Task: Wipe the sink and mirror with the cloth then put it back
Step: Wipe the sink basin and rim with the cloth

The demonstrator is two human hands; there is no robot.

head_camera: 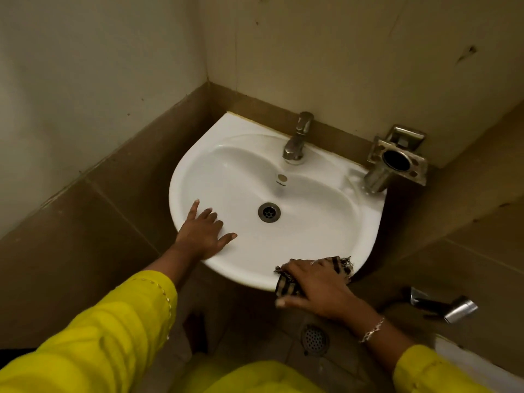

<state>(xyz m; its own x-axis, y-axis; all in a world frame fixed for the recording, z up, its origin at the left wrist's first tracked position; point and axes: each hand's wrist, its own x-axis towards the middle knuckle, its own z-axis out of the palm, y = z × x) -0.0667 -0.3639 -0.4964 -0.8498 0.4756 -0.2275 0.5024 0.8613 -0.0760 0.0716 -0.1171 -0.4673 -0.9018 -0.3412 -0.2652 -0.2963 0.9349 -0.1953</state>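
Pressing the cloth [338,265] onto the front right rim of the sink [368,222], the right hand [317,290] covers most of it, its fingers [297,266] bent over the bunched fabric and the thumb reaching out to the left below the rim. The cloth hangs partly over the outer edge, with a fold showing under the palm and a frayed corner poking out to the right. The left hand [205,232] lies flat on the front left rim, fingers spread, tips reaching into the bowl. Between the two hands the front rim is bare, and the bowl around the drain [269,212] is open. The back ledge is tighter: the tap [297,143] stands at its middle, and a metal holder [397,160] fixed to the wall [340,52] overhangs the back right corner. The sink sits in a corner, its left side near brown tiles [113,194] with pale wall above. Below, the floor [255,321] shows a round grate [314,340], and a sprayer [453,307] juts out low on the right, apart from the rim. The sink is white and glossy. The cloth is checked, dark and tan, with ragged edges. Yellow sleeves [113,321] cover both forearms, and a bracelet [373,330] circles the right wrist
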